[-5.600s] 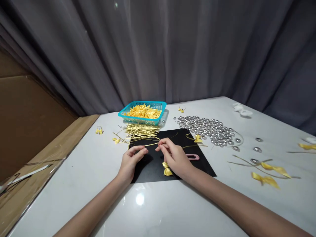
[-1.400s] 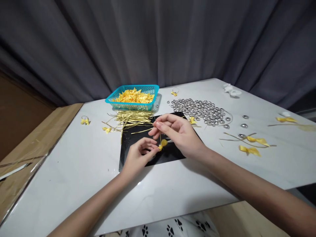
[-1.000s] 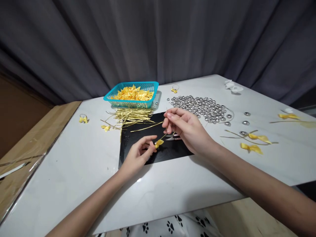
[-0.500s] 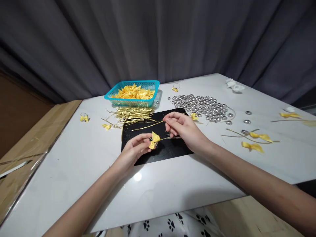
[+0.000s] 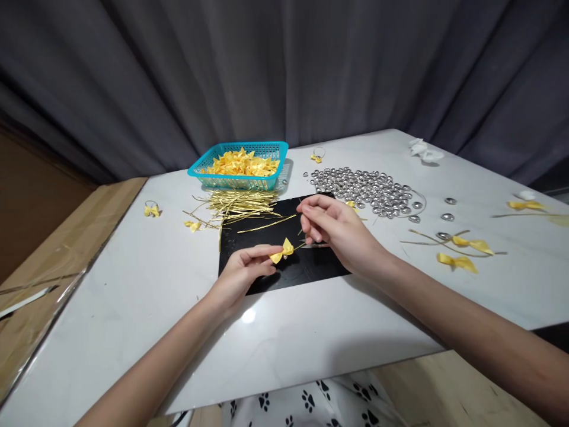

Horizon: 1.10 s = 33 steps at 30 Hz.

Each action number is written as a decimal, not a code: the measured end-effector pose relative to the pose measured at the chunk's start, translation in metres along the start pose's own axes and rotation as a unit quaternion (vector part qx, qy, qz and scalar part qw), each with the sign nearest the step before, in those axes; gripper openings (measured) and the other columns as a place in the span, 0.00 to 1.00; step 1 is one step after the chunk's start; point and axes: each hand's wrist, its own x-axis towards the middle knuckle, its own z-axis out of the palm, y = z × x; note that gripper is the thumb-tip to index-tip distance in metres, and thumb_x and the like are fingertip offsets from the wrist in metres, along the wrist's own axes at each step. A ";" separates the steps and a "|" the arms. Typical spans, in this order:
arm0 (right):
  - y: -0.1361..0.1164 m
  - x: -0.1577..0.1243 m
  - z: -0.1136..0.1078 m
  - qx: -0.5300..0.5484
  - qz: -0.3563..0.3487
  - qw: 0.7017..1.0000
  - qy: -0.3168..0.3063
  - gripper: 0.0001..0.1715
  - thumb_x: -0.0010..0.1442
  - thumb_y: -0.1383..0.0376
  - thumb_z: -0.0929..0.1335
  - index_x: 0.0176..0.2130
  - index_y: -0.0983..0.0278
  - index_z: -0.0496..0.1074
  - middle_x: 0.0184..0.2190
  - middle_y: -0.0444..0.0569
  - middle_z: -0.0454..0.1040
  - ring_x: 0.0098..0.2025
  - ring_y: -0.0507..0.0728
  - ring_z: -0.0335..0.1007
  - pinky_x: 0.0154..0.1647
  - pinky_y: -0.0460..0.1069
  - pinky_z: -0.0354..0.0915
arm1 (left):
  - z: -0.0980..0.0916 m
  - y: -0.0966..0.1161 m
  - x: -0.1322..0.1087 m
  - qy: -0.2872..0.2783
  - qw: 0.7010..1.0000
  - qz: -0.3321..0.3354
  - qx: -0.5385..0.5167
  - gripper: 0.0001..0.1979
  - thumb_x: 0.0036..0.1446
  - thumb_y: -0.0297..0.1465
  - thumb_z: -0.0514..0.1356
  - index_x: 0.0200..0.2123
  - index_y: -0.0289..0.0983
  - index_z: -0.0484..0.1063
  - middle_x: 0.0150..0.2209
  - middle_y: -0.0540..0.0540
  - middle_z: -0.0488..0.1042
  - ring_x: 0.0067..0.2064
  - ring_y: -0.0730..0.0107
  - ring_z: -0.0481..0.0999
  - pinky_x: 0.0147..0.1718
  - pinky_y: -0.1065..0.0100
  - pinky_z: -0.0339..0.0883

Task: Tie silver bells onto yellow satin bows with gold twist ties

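Note:
Over the black mat [image 5: 262,281], my left hand [image 5: 242,270] has its fingertips on a yellow ribbon bow [image 5: 287,248], with a small silver bead [image 5: 285,257] at the bow's middle. A thin gold wire [image 5: 299,245] runs from the bow toward my right hand [image 5: 329,222]. That hand is closed in a pinch on the wire, its other fingers curled; the exact grip is partly hidden. Beneath it, a slim metal tool [image 5: 311,243] lies on the mat, mostly covered. One loose gold twist tie [image 5: 267,225] rests across the mat.
A turquoise basket [image 5: 192,172] of yellow bows stands behind a pile of gold ties [image 5: 240,201]. Many silver beads [image 5: 364,187] spread at the back right. Loose bows [image 5: 457,261] lie at right, a finished ringed bow [image 5: 152,210] at left. Cardboard [image 5: 48,255] borders the left edge.
The bow has turned and shifted slightly right, toward my right hand. My left index finger has stretched out along it and the thumb has dropped lower. The right hand has barely moved.

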 end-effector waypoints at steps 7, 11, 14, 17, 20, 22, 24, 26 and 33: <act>-0.005 -0.003 0.003 0.003 -0.007 1.000 -0.003 0.04 0.60 0.66 0.64 0.33 0.65 0.65 0.20 0.38 0.65 0.17 0.43 0.55 0.24 0.41 0.65 | 0.003 -0.009 0.002 0.040 0.998 0.011 -0.043 0.10 0.40 0.30 0.69 0.30 0.37 0.80 0.32 0.47 0.79 0.35 0.72 0.75 0.40 0.71 0.67; -0.005 -0.003 0.002 -0.001 -0.014 1.000 0.003 0.05 0.59 0.65 0.65 0.33 0.65 0.65 0.20 0.38 0.66 0.18 0.43 0.57 0.24 0.41 0.66 | 0.004 -0.005 -0.001 0.033 0.998 -0.007 -0.056 0.09 0.43 0.33 0.68 0.29 0.35 0.79 0.28 0.48 0.78 0.29 0.78 0.73 0.33 0.76 0.67; -0.005 -0.002 0.001 0.009 -0.028 1.000 0.002 0.05 0.59 0.65 0.65 0.33 0.66 0.65 0.20 0.38 0.66 0.17 0.43 0.56 0.23 0.41 0.67 | 0.003 -0.003 -0.001 0.024 0.998 -0.008 -0.055 0.09 0.44 0.34 0.68 0.29 0.35 0.79 0.26 0.48 0.77 0.26 0.79 0.72 0.29 0.78 0.66; -0.005 -0.003 0.000 0.017 -0.047 0.999 -0.003 0.05 0.59 0.65 0.65 0.33 0.66 0.66 0.19 0.38 0.66 0.17 0.43 0.54 0.23 0.41 0.66 | 0.001 -0.003 0.000 0.037 0.998 0.019 -0.038 0.08 0.45 0.35 0.67 0.28 0.36 0.78 0.25 0.49 0.76 0.28 0.78 0.72 0.30 0.76 0.66; -0.007 -0.006 0.001 0.018 -0.062 0.998 -0.016 0.05 0.58 0.65 0.66 0.33 0.65 0.66 0.19 0.38 0.66 0.17 0.43 0.54 0.23 0.42 0.67 | -0.002 -0.005 0.002 0.066 0.996 0.065 0.009 0.08 0.45 0.36 0.67 0.27 0.36 0.77 0.26 0.50 0.75 0.29 0.77 0.71 0.29 0.76 0.65; -0.009 -0.008 0.002 0.015 -0.074 0.997 -0.030 0.05 0.58 0.64 0.66 0.33 0.65 0.66 0.20 0.38 0.66 0.17 0.43 0.54 0.24 0.42 0.68 | -0.002 -0.006 0.003 0.075 0.993 0.084 0.029 0.08 0.45 0.35 0.67 0.25 0.36 0.76 0.26 0.50 0.75 0.28 0.77 0.70 0.27 0.77 0.63; -0.010 -0.011 0.004 0.005 -0.088 0.995 -0.046 0.06 0.59 0.64 0.66 0.34 0.65 0.66 0.20 0.38 0.67 0.17 0.43 0.56 0.25 0.43 0.68 | -0.001 -0.006 0.002 0.076 0.992 0.095 0.034 0.08 0.45 0.35 0.67 0.25 0.36 0.75 0.25 0.51 0.74 0.28 0.77 0.69 0.26 0.77 0.62; -0.010 -0.013 0.006 -0.019 -0.106 0.993 -0.055 0.07 0.59 0.63 0.66 0.34 0.65 0.66 0.20 0.39 0.67 0.17 0.44 0.58 0.25 0.43 0.67 | 0.002 -0.005 0.000 0.068 0.990 0.116 0.043 0.08 0.47 0.34 0.66 0.24 0.36 0.74 0.28 0.50 0.74 0.29 0.76 0.69 0.27 0.77 0.62; -0.007 -0.016 0.007 -0.057 -0.117 0.988 -0.088 0.07 0.61 0.62 0.65 0.35 0.65 0.65 0.21 0.39 0.67 0.17 0.44 0.58 0.21 0.42 0.63 | 0.007 -0.004 -0.004 -0.002 0.996 0.087 0.029 0.11 0.51 0.36 0.62 0.25 0.37 0.66 0.28 0.49 0.76 0.32 0.72 0.75 0.30 0.73 0.66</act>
